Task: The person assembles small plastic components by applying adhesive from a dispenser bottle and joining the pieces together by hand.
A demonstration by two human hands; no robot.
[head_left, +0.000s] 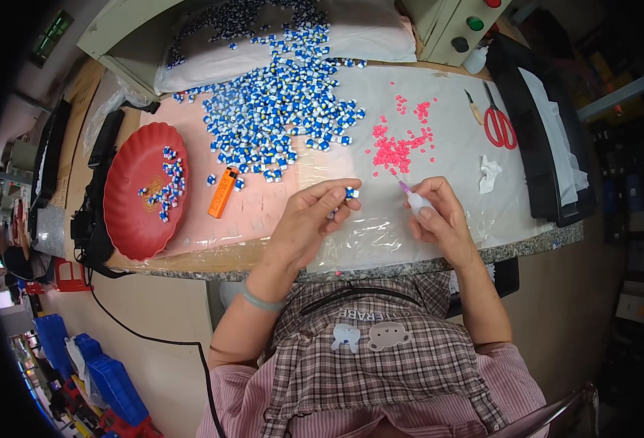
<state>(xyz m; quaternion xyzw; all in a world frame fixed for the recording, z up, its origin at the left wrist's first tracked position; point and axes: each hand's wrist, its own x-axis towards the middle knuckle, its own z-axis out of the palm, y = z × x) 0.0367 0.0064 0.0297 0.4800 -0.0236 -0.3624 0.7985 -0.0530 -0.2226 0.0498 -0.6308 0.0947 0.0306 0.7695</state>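
Observation:
Between the thumb and forefinger of my left hand (300,223) is a small blue-and-white piece (352,193). Something pale shows lower among the same fingers, too small to make out. My right hand (445,223) is closed around a small white squeeze bottle (418,202) with a thin purple nozzle. The nozzle points up and left, its tip at the near edge of a scatter of tiny pink pieces (391,155). Beyond my left hand spreads a large heap of similar blue-and-white pieces (256,120).
At the left, a red scalloped dish (128,212) holds several blue-and-white pieces. An orange lighter (223,193) lies beside it. Red-handled scissors (499,125), a pointed tool (474,109) and crumpled tissue (489,175) lie right, near a black tray (548,164). A machine's control panel (462,29) stands behind.

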